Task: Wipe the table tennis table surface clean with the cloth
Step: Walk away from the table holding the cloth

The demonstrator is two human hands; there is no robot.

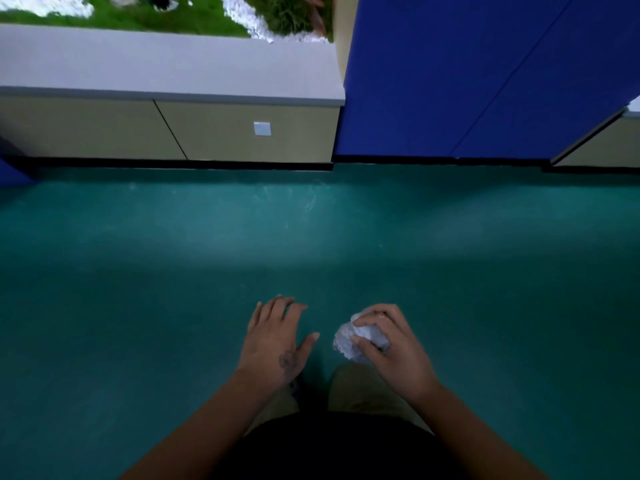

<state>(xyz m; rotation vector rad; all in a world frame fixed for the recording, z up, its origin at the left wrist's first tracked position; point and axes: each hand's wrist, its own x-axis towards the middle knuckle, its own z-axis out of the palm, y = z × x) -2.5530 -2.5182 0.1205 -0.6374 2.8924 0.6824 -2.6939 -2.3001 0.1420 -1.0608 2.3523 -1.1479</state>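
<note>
A crumpled white cloth [346,342] is bunched into a wad, and my right hand [391,344] grips it with fingers and thumb curled round it. My left hand [277,341] hangs beside it, about a hand's width to the left, with fingers spread and straight, palm down, holding nothing. Both hands hover in front of my body above a teal-green floor [311,237]. A tall, upright blue panel [467,74] stands at the upper right. I cannot tell whether it belongs to the table tennis table. No flat table top is in view.
A low beige wall [207,133] with a grey ledge and a small white plate [262,128] runs along the back. Grass and white stones lie beyond it. My trouser legs [363,386] show below my hands.
</note>
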